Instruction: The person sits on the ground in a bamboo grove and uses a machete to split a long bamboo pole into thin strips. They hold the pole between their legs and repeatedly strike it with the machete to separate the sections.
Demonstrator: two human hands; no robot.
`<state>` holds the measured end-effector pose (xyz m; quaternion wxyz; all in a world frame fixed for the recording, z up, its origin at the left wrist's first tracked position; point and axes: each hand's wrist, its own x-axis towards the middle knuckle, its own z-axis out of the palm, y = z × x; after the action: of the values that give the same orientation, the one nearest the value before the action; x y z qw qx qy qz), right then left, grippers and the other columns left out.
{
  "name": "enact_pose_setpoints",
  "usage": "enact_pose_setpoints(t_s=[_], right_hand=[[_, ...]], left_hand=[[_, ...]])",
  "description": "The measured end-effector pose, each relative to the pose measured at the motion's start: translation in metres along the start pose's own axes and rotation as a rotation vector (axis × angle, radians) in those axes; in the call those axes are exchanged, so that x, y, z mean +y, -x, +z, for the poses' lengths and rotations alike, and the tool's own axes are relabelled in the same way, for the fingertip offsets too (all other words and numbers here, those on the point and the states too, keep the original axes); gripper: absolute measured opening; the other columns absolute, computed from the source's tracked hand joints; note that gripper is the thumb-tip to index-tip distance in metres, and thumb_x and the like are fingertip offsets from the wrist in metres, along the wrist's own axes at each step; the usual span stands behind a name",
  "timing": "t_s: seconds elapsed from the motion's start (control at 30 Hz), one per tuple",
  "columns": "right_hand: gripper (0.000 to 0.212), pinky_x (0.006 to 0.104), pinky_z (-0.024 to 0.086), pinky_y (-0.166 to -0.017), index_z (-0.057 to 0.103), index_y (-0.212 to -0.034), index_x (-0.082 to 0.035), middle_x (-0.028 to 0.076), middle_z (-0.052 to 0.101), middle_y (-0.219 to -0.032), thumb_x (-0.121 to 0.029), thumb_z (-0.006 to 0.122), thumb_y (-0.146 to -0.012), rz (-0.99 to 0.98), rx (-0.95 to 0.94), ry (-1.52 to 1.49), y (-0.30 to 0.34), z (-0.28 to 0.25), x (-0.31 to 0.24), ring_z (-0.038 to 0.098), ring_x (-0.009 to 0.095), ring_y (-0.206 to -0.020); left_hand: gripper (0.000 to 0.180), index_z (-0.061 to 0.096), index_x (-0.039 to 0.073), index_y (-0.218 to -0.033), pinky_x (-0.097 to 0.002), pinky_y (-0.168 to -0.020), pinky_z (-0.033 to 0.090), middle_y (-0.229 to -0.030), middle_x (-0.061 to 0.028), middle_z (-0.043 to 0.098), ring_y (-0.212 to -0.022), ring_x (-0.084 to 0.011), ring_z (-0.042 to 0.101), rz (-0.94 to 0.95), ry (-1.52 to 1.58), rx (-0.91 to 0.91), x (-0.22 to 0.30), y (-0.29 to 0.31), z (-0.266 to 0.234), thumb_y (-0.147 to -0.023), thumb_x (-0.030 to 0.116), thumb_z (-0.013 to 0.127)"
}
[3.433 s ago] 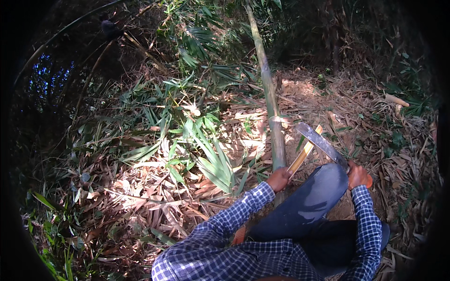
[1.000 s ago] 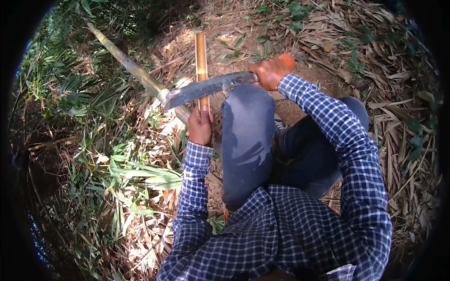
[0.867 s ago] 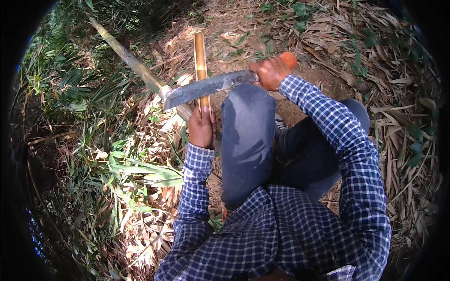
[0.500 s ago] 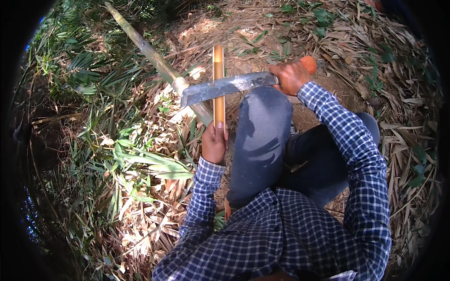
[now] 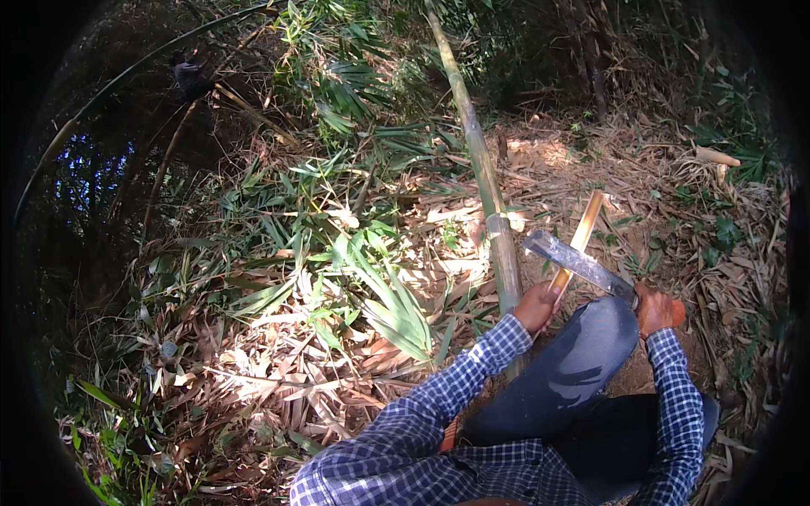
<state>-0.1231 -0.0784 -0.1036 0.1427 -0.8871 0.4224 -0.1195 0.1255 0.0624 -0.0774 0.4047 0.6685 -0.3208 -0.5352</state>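
My left hand [image 5: 536, 307] is closed round the lower end of a split piece of bamboo [image 5: 587, 221], its pale yellow inner side facing up. My right hand [image 5: 656, 310] grips the orange handle of a machete [image 5: 582, 261]. The broad grey blade lies across the bamboo piece above my left hand, its tip pointing left. My raised knee [image 5: 582, 346], in dark trousers, is just below the blade. Beside my left hand runs a long bamboo pole [image 5: 481, 156], leading away to the back.
Dry leaves and husks [image 5: 295, 371] cover the ground, with green bamboo leaves [image 5: 392, 312] at my left. A cut bamboo piece [image 5: 717, 157] lies at the far right. Dense growth stands behind, and a thin bent stem [image 5: 126, 88] arches at the far left.
The view has swung to the left and up, so my hands now appear lower right. The machete still lies across the bamboo piece, and both hands keep their hold.
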Motion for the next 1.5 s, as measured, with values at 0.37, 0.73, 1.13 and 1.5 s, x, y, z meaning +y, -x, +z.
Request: enact_pose_setpoints(t_s=[0.37,0.73,1.13,1.5], right_hand=[[0.020,0.0481,0.050,-0.062,0.063,-0.087,-0.005,0.021,0.065,-0.071,-0.020,0.066,-0.075,0.087,-0.029,0.069,0.004,-0.018,0.003,0.065,0.039,-0.067],[0.011,0.0486,0.050,-0.061,0.060,-0.085,-0.004,0.022,0.063,-0.068,-0.009,0.059,-0.075,0.012,0.027,0.047,-0.002,-0.003,0.002,0.065,0.039,-0.066],[0.016,0.0497,0.049,-0.061,0.062,-0.090,-0.005,0.023,0.064,-0.071,-0.015,0.060,-0.077,0.050,-0.070,0.048,-0.001,-0.009,0.015,0.064,0.040,-0.067],[0.023,0.0487,0.051,-0.065,0.063,-0.098,-0.007,0.022,0.065,-0.072,-0.013,0.061,-0.077,0.114,-0.027,0.039,0.002,-0.013,0.011,0.066,0.039,-0.070]], left_hand=[[0.036,0.048,0.006,-0.083,-0.0246,-0.036,0.036,-0.057,0.0008,0.045,-0.039,-0.0082,0.042,-0.027,-0.022,-0.065,-0.054,0.062,0.006,-0.102,0.035,0.038],[0.030,0.049,0.007,-0.087,-0.0228,-0.034,0.034,-0.059,0.0018,0.046,-0.039,-0.0069,0.040,0.000,0.013,-0.002,0.015,-0.016,0.012,-0.102,0.032,0.039],[0.030,0.049,0.006,-0.089,-0.0225,-0.034,0.034,-0.057,0.0024,0.044,-0.038,-0.0067,0.039,-0.035,-0.070,-0.082,0.004,0.013,0.008,-0.102,0.031,0.039],[0.036,0.049,0.007,-0.087,-0.0216,-0.035,0.034,-0.058,0.0021,0.043,-0.039,-0.0064,0.039,-0.044,0.067,-0.132,-0.017,0.058,0.006,-0.100,0.040,0.043]])
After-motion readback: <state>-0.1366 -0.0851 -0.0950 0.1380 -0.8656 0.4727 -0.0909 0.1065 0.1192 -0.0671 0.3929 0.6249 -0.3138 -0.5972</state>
